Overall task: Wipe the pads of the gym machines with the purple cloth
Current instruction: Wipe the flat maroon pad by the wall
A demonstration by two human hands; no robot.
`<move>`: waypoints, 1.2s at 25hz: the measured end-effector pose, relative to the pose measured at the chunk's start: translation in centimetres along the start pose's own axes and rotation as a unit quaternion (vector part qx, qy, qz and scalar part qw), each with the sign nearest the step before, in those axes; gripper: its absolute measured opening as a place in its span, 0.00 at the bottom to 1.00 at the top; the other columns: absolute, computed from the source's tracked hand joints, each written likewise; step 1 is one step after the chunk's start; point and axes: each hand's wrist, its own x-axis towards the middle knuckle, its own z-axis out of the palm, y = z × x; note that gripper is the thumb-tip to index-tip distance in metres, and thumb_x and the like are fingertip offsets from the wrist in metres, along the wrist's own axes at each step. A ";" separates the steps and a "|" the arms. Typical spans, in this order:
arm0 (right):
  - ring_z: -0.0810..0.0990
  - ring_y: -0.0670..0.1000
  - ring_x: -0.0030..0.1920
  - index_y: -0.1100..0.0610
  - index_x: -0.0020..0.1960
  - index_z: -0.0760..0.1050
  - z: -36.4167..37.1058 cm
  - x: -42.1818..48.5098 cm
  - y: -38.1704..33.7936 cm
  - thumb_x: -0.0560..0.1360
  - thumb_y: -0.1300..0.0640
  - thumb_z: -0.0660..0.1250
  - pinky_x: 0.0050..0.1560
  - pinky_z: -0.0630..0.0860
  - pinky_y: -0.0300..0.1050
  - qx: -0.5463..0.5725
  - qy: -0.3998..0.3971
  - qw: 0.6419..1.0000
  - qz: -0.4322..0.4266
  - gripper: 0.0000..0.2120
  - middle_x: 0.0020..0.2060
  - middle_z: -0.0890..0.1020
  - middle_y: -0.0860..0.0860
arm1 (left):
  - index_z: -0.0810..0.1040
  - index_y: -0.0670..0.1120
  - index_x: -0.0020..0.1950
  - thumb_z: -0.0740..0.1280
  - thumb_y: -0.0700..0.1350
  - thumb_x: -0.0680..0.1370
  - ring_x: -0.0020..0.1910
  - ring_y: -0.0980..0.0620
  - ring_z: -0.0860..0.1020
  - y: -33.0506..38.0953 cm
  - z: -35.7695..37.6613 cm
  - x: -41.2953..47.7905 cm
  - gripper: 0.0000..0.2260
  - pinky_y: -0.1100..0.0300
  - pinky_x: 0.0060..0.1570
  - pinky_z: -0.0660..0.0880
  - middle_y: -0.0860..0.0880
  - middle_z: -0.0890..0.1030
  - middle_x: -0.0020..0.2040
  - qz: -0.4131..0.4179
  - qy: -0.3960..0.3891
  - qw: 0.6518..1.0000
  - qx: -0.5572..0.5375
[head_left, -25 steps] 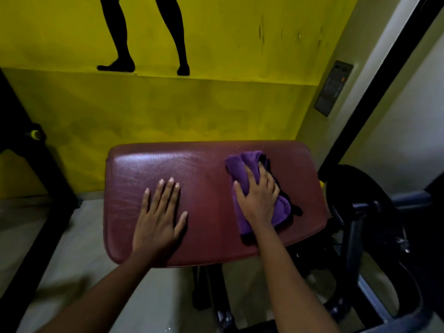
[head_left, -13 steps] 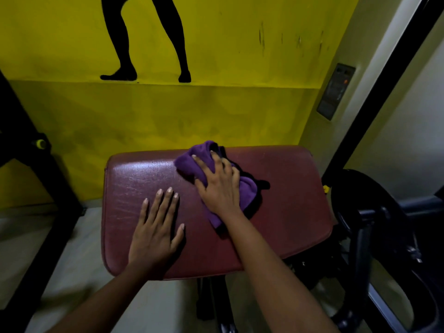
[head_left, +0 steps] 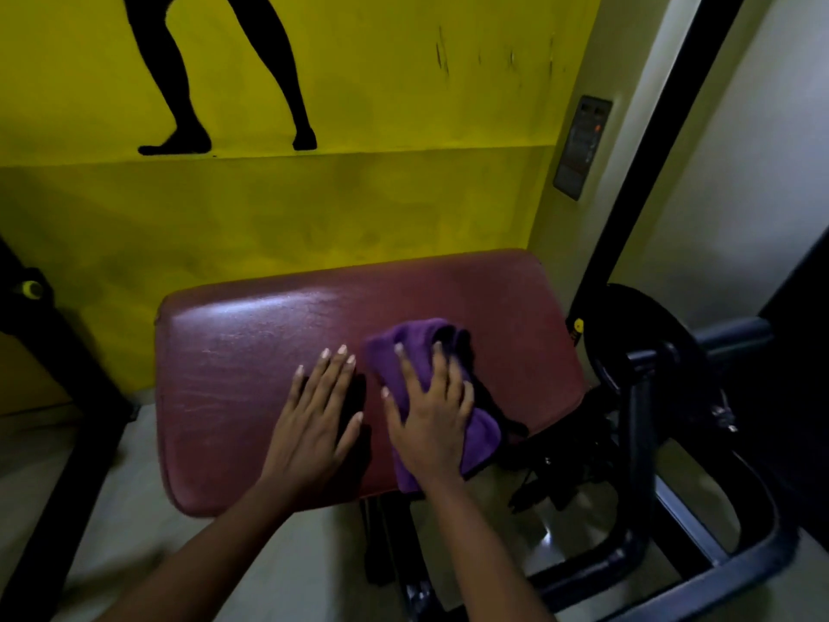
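A maroon padded pad [head_left: 251, 352] of a gym machine lies in front of me, its surface shiny and scuffed. The purple cloth [head_left: 403, 347] is bunched on the pad's near right part, one end hanging over the front edge. My right hand [head_left: 430, 415] presses flat on the cloth with its fingers spread. My left hand [head_left: 318, 419] rests flat on the bare pad just left of the cloth, fingers straight and together.
A yellow wall [head_left: 314, 208] with a black painted figure stands right behind the pad. Black machine frame [head_left: 637, 424] and a weight plate [head_left: 628, 316] crowd the right side. A black post [head_left: 54, 365] runs down the left. Pale floor [head_left: 134, 523] lies below.
My right hand has drawn the cloth from the pad's far middle back toward me and to the right, to the near edge. My left hand stays flat on the pad.
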 end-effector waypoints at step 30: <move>0.73 0.61 0.62 0.43 0.74 0.56 -0.9 18.4 19.3 0.75 0.40 0.61 0.58 0.70 0.51 0.175 -0.107 0.967 0.150 0.30 0.65 0.72 0.57 | 0.60 0.46 0.76 0.53 0.60 0.78 0.76 0.47 0.55 10.3 5.5 14.0 0.30 0.47 0.72 0.52 0.46 0.62 0.76 0.172 -0.024 0.981 0.091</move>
